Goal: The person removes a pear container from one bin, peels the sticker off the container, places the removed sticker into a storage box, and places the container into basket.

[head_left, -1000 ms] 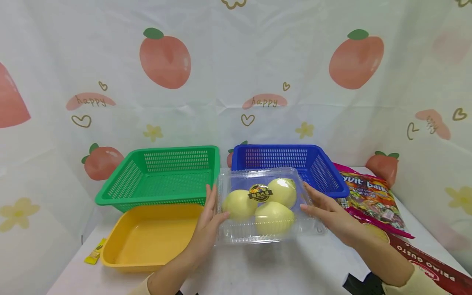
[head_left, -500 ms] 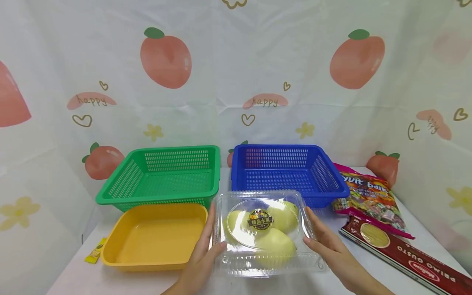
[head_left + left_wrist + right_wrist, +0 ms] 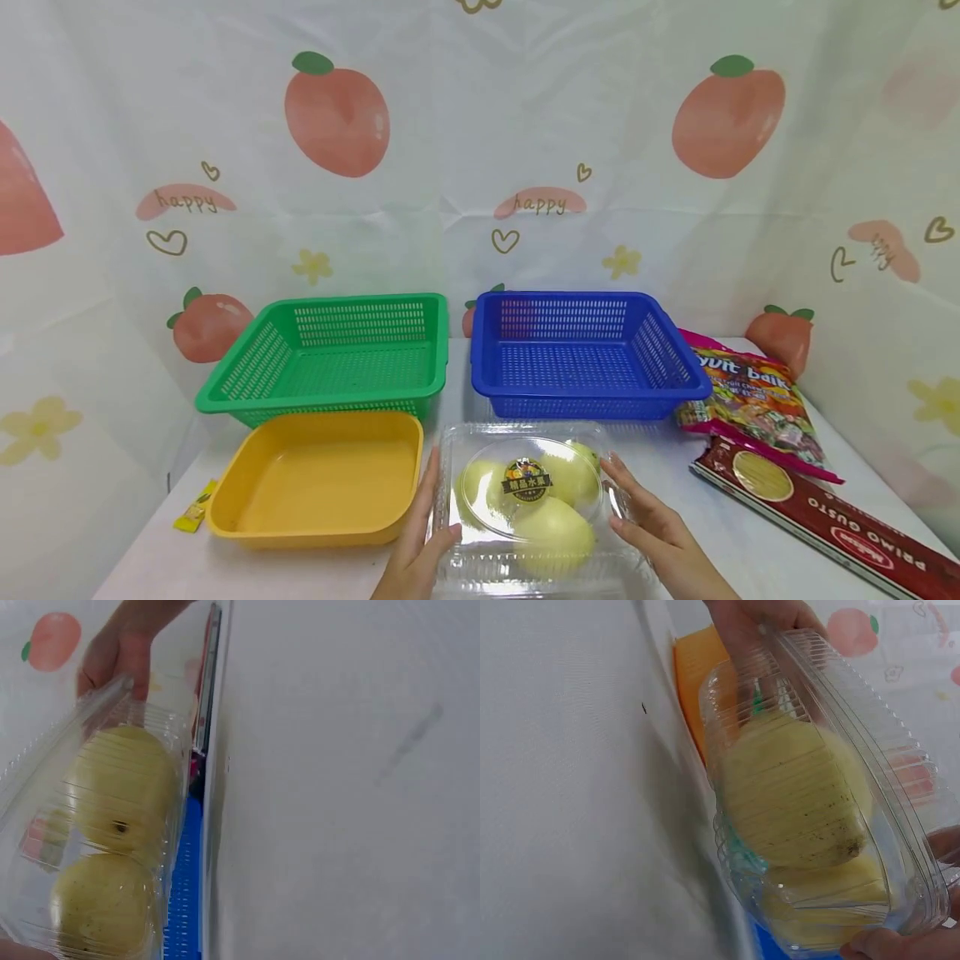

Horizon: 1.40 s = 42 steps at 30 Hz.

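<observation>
A clear plastic fruit box with a shut lid holds three round, pale yellow-green fruits. A black and gold label sits on its lid. My left hand grips the box's left side, thumb at the front of the lid and fingers along the wall. On the opposite side my right hand holds it the same way. Both wrist views show the box's ribbed wall and the fruits from the side, with a hand at its far end. In the head view, the box overlaps the table's near middle.
A green basket stands at the back left and a blue basket at the back right. Left of the box is a yellow tub, with a small yellow packet beside it. A candy bag and a red spaghetti pack lie right.
Both hands have brought the fruit box down and toward me in the head view, away from the blue basket's front. The baskets and the tub have stayed put.
</observation>
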Motion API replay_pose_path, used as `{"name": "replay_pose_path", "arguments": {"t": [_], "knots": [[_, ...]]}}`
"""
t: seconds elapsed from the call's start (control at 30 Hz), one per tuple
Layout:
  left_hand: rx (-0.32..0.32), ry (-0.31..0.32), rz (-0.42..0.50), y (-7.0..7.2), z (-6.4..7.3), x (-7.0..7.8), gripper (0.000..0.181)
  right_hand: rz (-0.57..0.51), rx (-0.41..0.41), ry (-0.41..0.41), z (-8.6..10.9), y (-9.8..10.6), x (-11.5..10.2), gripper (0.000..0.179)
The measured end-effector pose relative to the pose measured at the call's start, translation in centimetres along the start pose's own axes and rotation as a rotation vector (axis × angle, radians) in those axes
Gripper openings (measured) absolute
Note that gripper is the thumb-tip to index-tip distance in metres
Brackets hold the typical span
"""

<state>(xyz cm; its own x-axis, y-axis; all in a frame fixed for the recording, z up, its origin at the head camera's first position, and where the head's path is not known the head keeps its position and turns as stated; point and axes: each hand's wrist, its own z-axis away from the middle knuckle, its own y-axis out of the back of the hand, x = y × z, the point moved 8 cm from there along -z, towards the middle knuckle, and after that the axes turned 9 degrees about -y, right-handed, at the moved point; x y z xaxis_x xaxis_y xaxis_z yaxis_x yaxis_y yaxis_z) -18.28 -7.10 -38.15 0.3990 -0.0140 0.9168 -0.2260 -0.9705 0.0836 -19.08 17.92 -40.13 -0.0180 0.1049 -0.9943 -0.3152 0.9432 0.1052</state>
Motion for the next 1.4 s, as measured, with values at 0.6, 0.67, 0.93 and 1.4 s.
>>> {"name": "replay_pose_path", "arguments": {"t": [0.6,0.67,0.93,1.4], "knots": [[-0.057,-0.129,-0.021,0.1,0.3,-1.9,0.057,0.024,0.007,0.147,-0.2,-0.9,0.4,0.050],[-0.063,-0.126,-0.009,0.1,0.3,-2.1,0.057,0.049,0.036,0.128,-0.2,-0.8,0.5,0.049],[-0.085,-0.058,0.011,0.2,0.2,-2.8,0.057,0.093,0.055,0.090,-0.4,-0.7,0.4,0.049],[-0.095,-0.028,0.023,-0.1,0.1,-3.0,0.057,0.294,0.033,0.133,-1.1,1.7,-3.3,0.046]]}}
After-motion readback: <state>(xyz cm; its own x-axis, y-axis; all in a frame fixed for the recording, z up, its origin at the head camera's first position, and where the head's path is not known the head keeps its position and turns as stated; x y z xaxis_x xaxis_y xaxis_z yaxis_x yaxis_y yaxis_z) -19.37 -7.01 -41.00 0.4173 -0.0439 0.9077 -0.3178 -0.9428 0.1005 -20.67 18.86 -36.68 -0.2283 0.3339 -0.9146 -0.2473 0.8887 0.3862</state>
